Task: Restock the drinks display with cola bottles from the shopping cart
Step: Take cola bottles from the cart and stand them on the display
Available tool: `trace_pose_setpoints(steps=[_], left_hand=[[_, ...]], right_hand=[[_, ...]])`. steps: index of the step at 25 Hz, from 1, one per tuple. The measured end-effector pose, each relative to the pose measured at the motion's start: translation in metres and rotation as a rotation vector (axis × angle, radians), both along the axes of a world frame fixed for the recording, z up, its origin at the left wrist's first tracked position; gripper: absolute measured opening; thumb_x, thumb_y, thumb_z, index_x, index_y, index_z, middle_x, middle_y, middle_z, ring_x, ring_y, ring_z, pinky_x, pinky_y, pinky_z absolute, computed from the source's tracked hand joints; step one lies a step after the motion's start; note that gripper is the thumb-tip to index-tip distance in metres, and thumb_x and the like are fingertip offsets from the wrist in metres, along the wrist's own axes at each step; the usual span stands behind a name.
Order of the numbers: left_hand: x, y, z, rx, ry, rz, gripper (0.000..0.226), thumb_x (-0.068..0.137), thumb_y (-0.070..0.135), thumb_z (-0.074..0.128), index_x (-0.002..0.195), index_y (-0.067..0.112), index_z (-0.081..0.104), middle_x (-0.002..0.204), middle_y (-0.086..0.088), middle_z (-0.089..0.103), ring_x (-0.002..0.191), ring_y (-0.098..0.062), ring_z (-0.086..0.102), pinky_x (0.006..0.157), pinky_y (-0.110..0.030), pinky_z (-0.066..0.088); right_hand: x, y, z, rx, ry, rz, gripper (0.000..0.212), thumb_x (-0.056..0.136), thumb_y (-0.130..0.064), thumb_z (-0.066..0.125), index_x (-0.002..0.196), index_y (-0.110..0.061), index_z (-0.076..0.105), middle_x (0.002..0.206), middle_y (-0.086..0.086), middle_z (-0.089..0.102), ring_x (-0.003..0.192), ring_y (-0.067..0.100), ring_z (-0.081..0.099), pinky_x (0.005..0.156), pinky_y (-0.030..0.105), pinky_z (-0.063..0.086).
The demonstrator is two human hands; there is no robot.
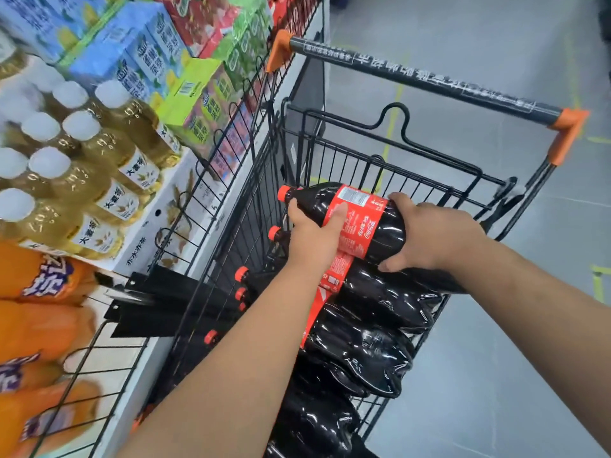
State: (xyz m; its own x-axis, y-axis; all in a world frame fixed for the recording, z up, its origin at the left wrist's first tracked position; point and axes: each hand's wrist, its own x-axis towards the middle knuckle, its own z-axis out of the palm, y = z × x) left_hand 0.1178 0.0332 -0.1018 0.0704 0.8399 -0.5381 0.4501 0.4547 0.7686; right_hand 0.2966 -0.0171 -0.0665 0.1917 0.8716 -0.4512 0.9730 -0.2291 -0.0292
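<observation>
Left forearm [231,375]: nearest the lens; enters at 6 o'clock and reaches toward frame centre.
Orange soda bottles [39,325]: 8 o'clock, lying in the display, blurred.
Tea bottles [99,180]: 9 to 10 o'clock; white caps, amber liquid, packed on a printed carton.
Drink cartons [139,57]: 11 o'clock; blue, green and red packs.
Display fence [211,180]: black wire, running from 7 toward 12 o'clock.
Shopping cart [396,166]: black wire basket, centre to 5 o'clock, left wall just beside the display fence; handle bar [426,77] with orange ends at 1 o'clock.
Stacked cola bottles [380,358]: lying in the cart, red caps toward 9 o'clock.
Left hand [314,236]: fingers curled over the shoulder of the cola bottle [367,223], thumb flat on its red label.
Cola bottle: horizontal at frame centre, inside the cart above the stack; red cap [283,192] points to 10 o'clock. Contact with the bottles below: cannot tell.
Right hand [436,236]: wrapped round the bottle's base end, thumb on the near side.
Floor [496,375]: grey, 3 o'clock.
</observation>
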Motion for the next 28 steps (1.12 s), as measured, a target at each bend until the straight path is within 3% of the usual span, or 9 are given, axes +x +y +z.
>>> trace_pose_setpoints(steps=[3, 5, 8, 11, 17, 20, 23, 28], left_hand=[[0.001, 0.003, -0.010, -0.056, -0.113, 0.106, 0.139, 0.052, 0.090, 0.069, 0.155, 0.042, -0.010, 0.141, -0.003, 0.057, 0.132, -0.031, 0.053, 0.112, -0.059, 0.040], [-0.001, 0.001, -0.015, -0.076, -0.178, 0.140, 0.144, 0.041, 0.089, 0.072, 0.154, 0.047, -0.008, 0.137, -0.001, 0.059, 0.127, -0.029, 0.058, 0.109, -0.059, 0.043], [-0.002, -0.003, -0.011, -0.033, -0.250, 0.144, 0.135, 0.044, 0.086, 0.074, 0.152, 0.053, -0.001, 0.138, 0.001, 0.058, 0.125, -0.026, 0.059, 0.107, -0.058, 0.045], [-0.008, 0.001, 0.002, 0.073, -0.278, 0.159, 0.122, 0.039, 0.092, 0.077, 0.140, 0.064, 0.015, 0.142, 0.006, 0.056, 0.131, -0.024, 0.056, 0.107, -0.057, 0.046], [-0.040, -0.003, 0.042, 0.232, -0.356, 0.170, 0.120, 0.039, 0.081, 0.088, 0.142, 0.052, 0.033, 0.146, 0.001, 0.048, 0.127, -0.021, 0.059, 0.105, -0.051, 0.050], [-0.074, -0.014, 0.063, 0.253, -0.400, 0.198, 0.120, 0.040, 0.072, 0.093, 0.142, 0.052, 0.032, 0.144, 0.000, 0.051, 0.124, -0.022, 0.061, 0.102, -0.052, 0.053], [-0.110, -0.033, 0.073, 0.223, -0.517, 0.235, 0.111, 0.056, 0.048, 0.093, 0.146, 0.053, 0.027, 0.133, 0.002, 0.062, 0.116, -0.021, 0.068, 0.099, -0.053, 0.055], [-0.168, -0.071, 0.088, 0.210, -0.595, 0.491, 0.108, 0.064, 0.031, 0.094, 0.145, 0.053, 0.027, 0.126, -0.001, 0.065, 0.112, -0.025, 0.069, 0.098, -0.055, 0.055]], right_hand=[[0.000, 0.001, 0.001, 0.009, 0.000, 0.016, 0.125, 0.046, -0.082, 0.072, 0.145, -0.035, 0.013, 0.108, 0.001, 0.060, 0.096, 0.028, 0.063, 0.077, 0.042, 0.056], [0.000, 0.000, 0.003, 0.029, 0.005, 0.019, 0.122, 0.047, -0.081, 0.072, 0.144, -0.035, 0.015, 0.105, 0.000, 0.060, 0.093, 0.028, 0.063, 0.075, 0.041, 0.055], [-0.002, -0.002, 0.009, 0.042, 0.053, -0.003, 0.119, 0.048, -0.079, 0.074, 0.144, -0.034, 0.019, 0.103, -0.001, 0.062, 0.093, 0.026, 0.062, 0.074, 0.037, 0.052], [-0.011, -0.005, 0.022, 0.072, 0.221, -0.102, 0.118, 0.050, -0.074, 0.078, 0.144, -0.032, 0.019, 0.103, -0.002, 0.062, 0.091, 0.025, 0.060, 0.076, 0.035, 0.051], [-0.057, -0.028, 0.047, 0.213, 0.583, -0.228, 0.107, 0.054, -0.060, 0.086, 0.140, -0.034, 0.027, 0.098, -0.012, 0.059, 0.090, 0.018, 0.060, 0.080, 0.033, 0.050], [-0.090, -0.040, 0.050, 0.275, 0.682, -0.238, 0.109, 0.053, -0.056, 0.089, 0.141, -0.035, 0.029, 0.101, -0.013, 0.055, 0.097, 0.019, 0.060, 0.084, 0.032, 0.048], [-0.129, -0.051, 0.051, 0.305, 0.722, -0.197, 0.112, 0.051, -0.059, 0.088, 0.142, -0.035, 0.027, 0.112, -0.010, 0.057, 0.103, 0.018, 0.060, 0.093, 0.037, 0.049], [-0.200, -0.070, 0.055, 0.311, 0.762, -0.085, 0.106, 0.054, -0.056, 0.089, 0.139, -0.036, 0.027, 0.107, -0.013, 0.056, 0.097, 0.012, 0.056, 0.088, 0.033, 0.047]])
